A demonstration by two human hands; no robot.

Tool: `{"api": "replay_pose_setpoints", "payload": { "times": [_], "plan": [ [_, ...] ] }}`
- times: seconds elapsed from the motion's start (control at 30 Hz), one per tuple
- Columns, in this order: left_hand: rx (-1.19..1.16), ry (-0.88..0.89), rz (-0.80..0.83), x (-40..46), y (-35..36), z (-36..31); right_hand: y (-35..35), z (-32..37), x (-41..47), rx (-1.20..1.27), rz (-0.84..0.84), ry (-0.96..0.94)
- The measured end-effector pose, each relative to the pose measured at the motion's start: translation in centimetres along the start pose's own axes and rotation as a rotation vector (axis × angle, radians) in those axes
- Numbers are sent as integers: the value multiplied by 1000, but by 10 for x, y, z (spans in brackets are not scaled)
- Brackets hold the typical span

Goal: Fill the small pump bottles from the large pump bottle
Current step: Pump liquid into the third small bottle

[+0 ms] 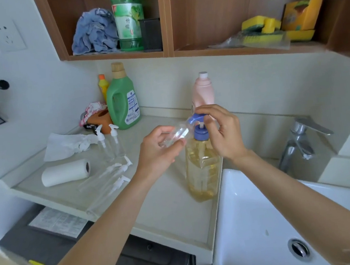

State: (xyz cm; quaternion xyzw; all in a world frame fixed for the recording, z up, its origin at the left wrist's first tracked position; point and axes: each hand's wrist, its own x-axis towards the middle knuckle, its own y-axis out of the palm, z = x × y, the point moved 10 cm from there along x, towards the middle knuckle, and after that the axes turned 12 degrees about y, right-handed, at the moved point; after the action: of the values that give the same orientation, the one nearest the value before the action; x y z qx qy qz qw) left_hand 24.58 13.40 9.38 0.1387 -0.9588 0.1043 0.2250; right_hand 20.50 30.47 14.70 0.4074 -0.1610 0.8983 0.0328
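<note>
Landmark: the large pump bottle (202,168) of amber liquid, standing on the table (169,208) just beside the white sink (254,221).

Left hand (161,151): fingers curled round a clear small bottle (175,135), held tilted with its open mouth up against the blue spout (192,119) of the large bottle's pump.

Right hand (221,131): arched over the pump head, fingertips on top of it, otherwise loosely open — it grips nothing else. Whether it is pressing cannot be told.

Other small pump bottles: two stand upright (110,143) well left of the large bottle; two or three more lie on their sides (107,178) nearer to it, all capped and apparently clear.

Step, as judged: dispensing into the first small bottle; the rest look unfilled, so the task seems to be near its start.

Risk — missed mouth: the small bottle's neck is narrow and held at a slant; if it drifts off the spout, liquid would run down the fingers and onto the table.

Risk — tipping: a sideways press on the pump could rock the large bottle, which sits close to the table edge by the sink.

Risk — slippery grip: soap on the left hand would make the smooth clear bottle easy to drop.

Nearby help: a paper towel roll (66,173) lies left of the large bottle.
</note>
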Motion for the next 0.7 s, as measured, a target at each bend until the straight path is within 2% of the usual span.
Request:
{"api": "replay_pose_setpoints", "payload": {
  "times": [0.13, 0.4, 0.57, 0.7],
  "plan": [
    [-21, -6, -9, -2, 0, 4, 3, -6, 1, 1, 17, -3],
    [-45, -24, -27, -6, 5, 26, 12, -19, -22, 54, -81, 15],
    [-41, -47, -26, -9, 5, 28, 12, -21, -26, 76, -69, 61],
    [-41, -62, 2, -9, 4, 23, 9, -5, -23, 29, -25, 30]
  ]
}}
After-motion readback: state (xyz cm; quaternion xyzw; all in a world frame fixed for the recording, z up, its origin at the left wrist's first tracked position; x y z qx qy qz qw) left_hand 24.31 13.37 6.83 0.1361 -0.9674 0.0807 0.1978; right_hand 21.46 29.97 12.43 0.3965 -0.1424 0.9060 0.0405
